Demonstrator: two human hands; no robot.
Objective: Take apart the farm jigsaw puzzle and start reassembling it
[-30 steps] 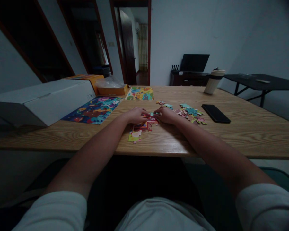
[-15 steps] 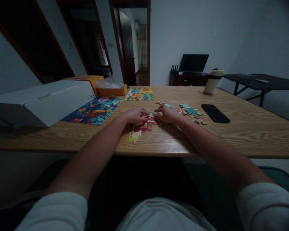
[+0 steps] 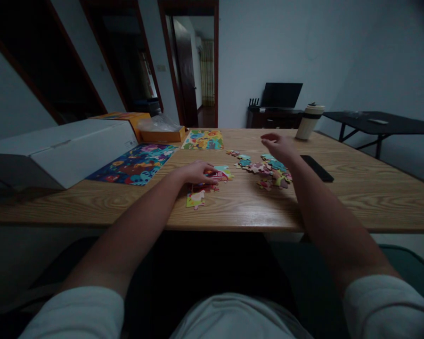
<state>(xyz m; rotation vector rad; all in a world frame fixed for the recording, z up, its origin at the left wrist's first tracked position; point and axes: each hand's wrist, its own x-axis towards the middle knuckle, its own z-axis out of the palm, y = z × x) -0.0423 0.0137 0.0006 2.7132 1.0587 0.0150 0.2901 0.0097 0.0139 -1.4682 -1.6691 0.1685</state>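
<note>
My left hand lies over a partly joined jigsaw puzzle, its fingers apart and resting on the pieces. Part of the puzzle is hidden under that hand; a corner with a pale shape on yellow-green shows nearer the table's front edge. My right hand is raised above the table, beyond a heap of loose jigsaw pieces. Its fingers point left, slightly bent, with nothing visible between them. The loose pieces are pink, teal and yellow-green.
A dark blue picture sheet and a yellow picture sheet lie left and behind. A white box, an orange tray with clear plastic, a black phone and a cream tumbler stand or lie around.
My right hand has left the joined puzzle and moved right and up, over the loose pieces. My left hand has stayed on the puzzle, more of which is now uncovered.
</note>
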